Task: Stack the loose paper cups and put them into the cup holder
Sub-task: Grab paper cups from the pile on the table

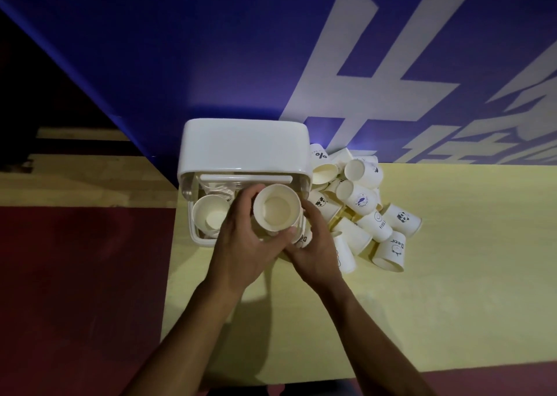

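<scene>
Your two hands, left hand (244, 244) and right hand (315, 244), grip one upturned paper cup (277, 208) between them. One white cup holder (244, 145) stands on the single worktop (452, 290), with one nested stack (211, 214) showing inside it on the left. Beside it on the right lies one heap of loose cups (358, 198): about a dozen can be counted, two of them bearing pandas. Any buried beneath cannot be told.
</scene>
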